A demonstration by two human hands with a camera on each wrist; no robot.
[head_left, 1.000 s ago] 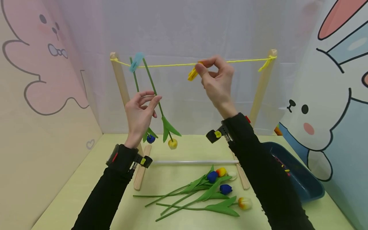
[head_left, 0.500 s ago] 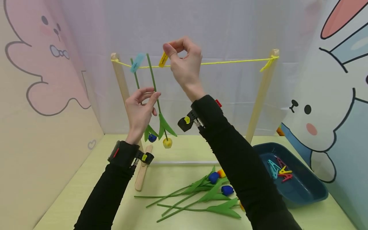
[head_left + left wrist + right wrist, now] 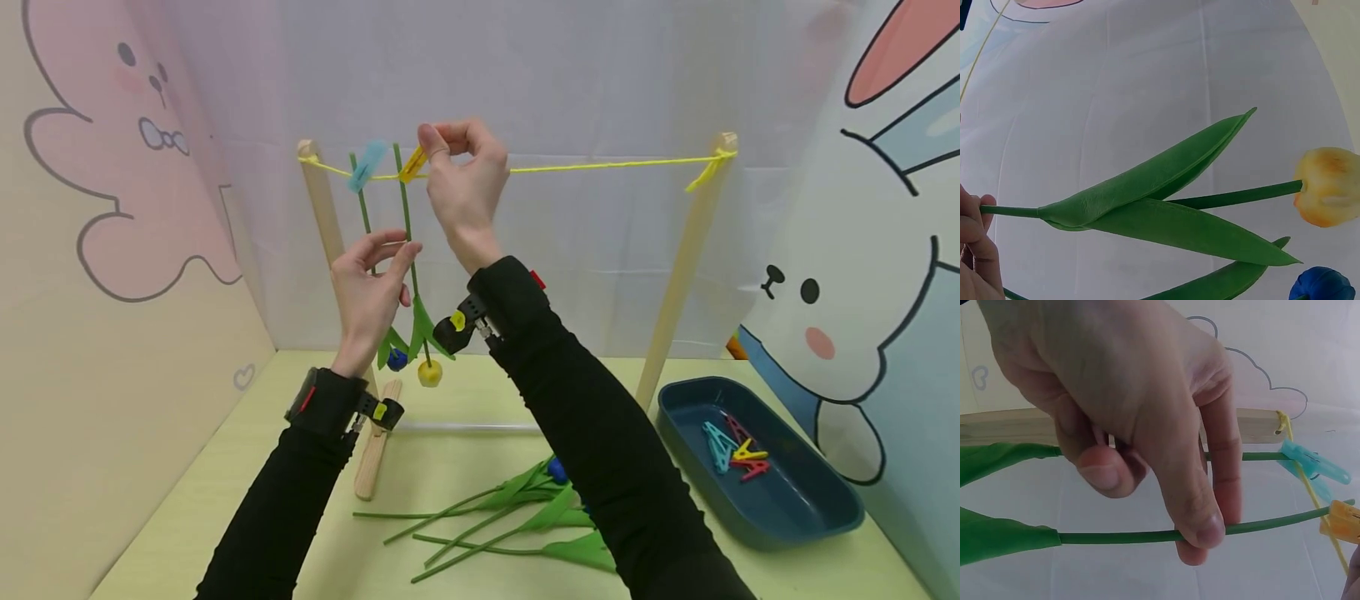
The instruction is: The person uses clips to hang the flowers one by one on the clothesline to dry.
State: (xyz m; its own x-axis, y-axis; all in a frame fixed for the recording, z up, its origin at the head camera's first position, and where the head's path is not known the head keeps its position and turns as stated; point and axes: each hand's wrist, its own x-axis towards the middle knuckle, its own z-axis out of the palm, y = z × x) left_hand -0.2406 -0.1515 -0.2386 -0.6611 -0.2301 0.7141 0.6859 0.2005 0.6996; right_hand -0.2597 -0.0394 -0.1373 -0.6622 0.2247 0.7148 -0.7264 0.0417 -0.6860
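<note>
My left hand (image 3: pixel 367 287) pinches the green stem of a yellow tulip (image 3: pixel 429 373), which hangs blossom down; its long leaves (image 3: pixel 1147 194) show in the left wrist view. Higher up, my right hand (image 3: pixel 467 179) pinches a yellow clothespin (image 3: pixel 412 164) at the yellow string (image 3: pixel 600 166). In the right wrist view the clothespin's jaws are at the string and the stem's upper end; whether they clamp both I cannot tell. Just left of it, a light blue clothespin (image 3: pixel 367 166) holds a blue tulip (image 3: pixel 397 359) upside down on the string.
Wooden posts (image 3: pixel 686 275) bear the string at both ends, with a pale bar (image 3: pixel 465 427) low between them. Several tulips (image 3: pixel 510 492) lie on the table, partly behind my right sleeve. A dark blue basin (image 3: pixel 810 508) at the right contains several clothespins (image 3: pixel 722 446).
My right hand has brought the yellow clothespin leftward along the string to the tulip's stem. My left hand keeps its pinch on the stem, which now hangs more upright.
</note>
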